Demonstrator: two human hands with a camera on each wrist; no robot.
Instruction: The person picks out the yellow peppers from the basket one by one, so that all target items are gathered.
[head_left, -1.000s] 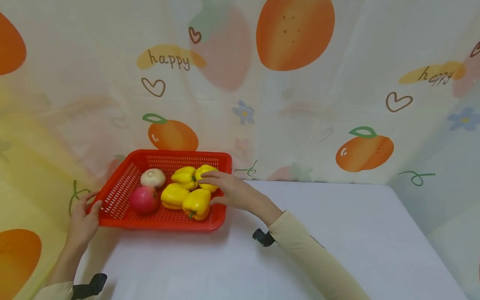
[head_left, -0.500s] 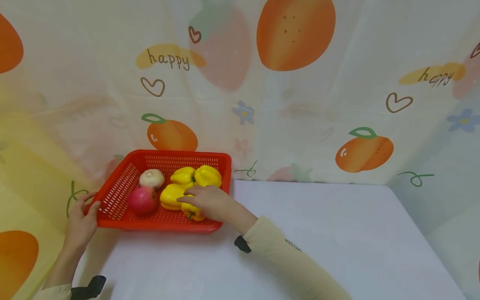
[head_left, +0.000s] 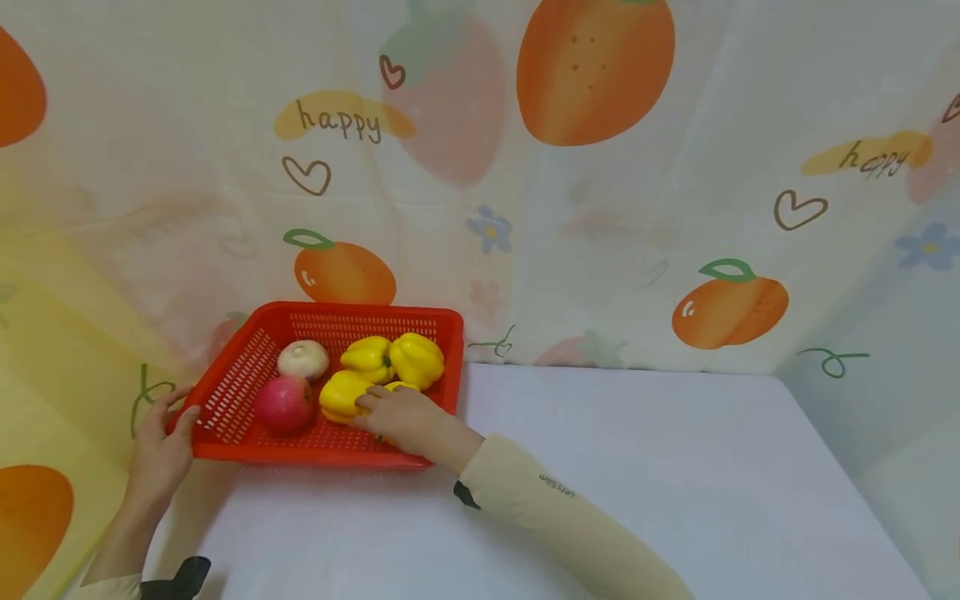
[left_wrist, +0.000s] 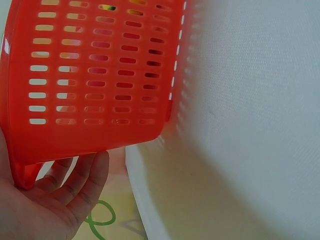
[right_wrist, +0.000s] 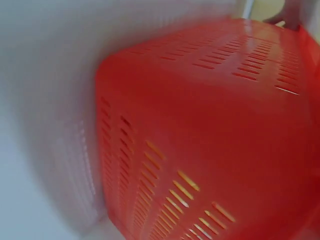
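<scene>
The red basket [head_left: 315, 457] sits at the back-left corner of the surface [head_left: 637, 475], its long axis running left to right, roughly in line with the back edge. The left hand [head_left: 161, 450] grips the basket's left end — thumb over the rim at the front corner, fingers curled under it, as the left wrist view shows. The right hand [head_left: 408, 419] reaches over the front rim near the right end and covers most of the front yellow pepper [head_left: 402, 387]; whether its fingers close round that pepper cannot be told.

Three more peppers lie in the basket's right half. The back-left yellow pepper [head_left: 365, 357] lies on its side, stem end toward the right; the back-right yellow pepper [head_left: 417, 361] slants from back-left to front-right; the middle yellow pepper [head_left: 342, 395] lies just beside the right fingertips. In the left half, a white bulb [head_left: 303, 360] stands knob up behind a red fruit [head_left: 283, 406], whose dark end points right. Behind the surface hangs a patterned cloth [head_left: 570, 258].
</scene>
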